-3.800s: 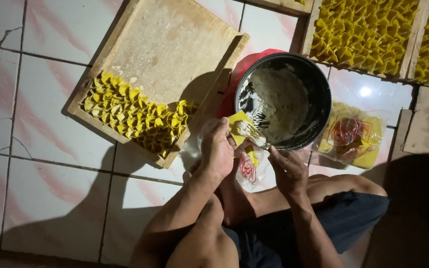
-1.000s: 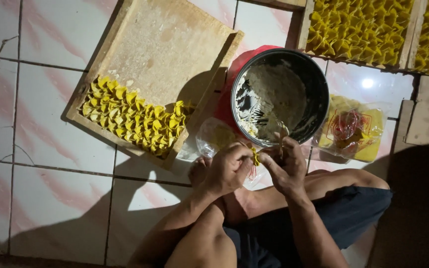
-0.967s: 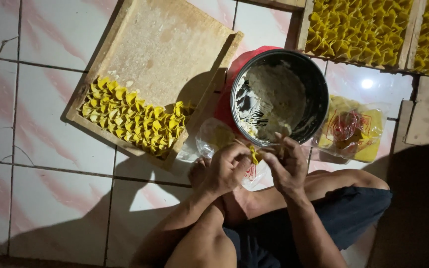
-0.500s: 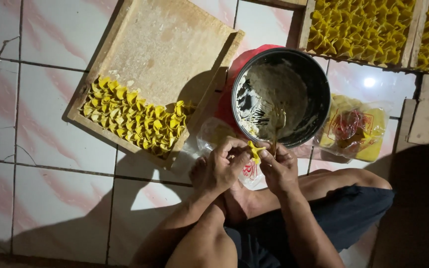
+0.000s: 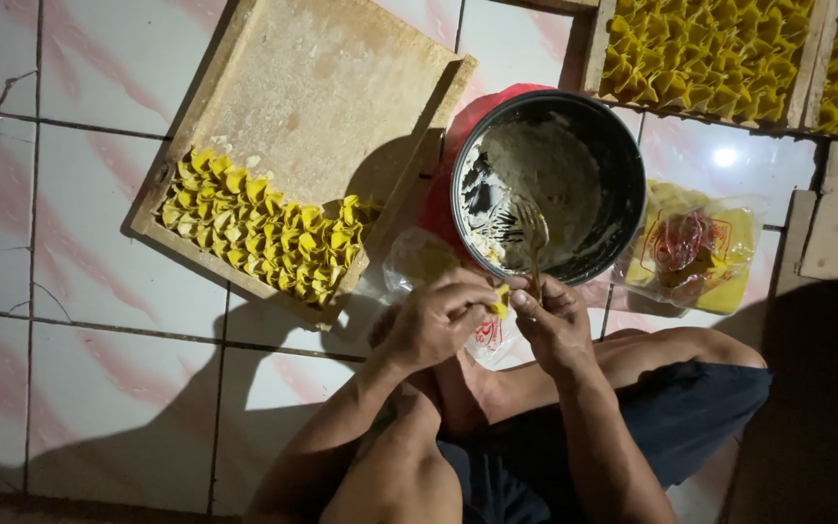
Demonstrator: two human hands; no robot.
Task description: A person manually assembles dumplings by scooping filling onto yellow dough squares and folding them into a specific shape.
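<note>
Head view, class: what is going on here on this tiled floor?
A person sits on the floor, folding a small yellow wrapper between the left hand and right hand. The right hand also holds a fork, its tines over the paste in the dark bowl. A wooden tray to the left holds rows of folded yellow pieces, filling only its near end. More filled trays lie beyond the bowl.

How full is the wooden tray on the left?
Partly full: the wooden tray holds yellow folded dumplings along its near edge only.

hands: left (image 5: 435, 320) and right (image 5: 552, 322) closed together on yellow wrapper (image 5: 499, 307) | fork (image 5: 533, 238) now upright
</note>
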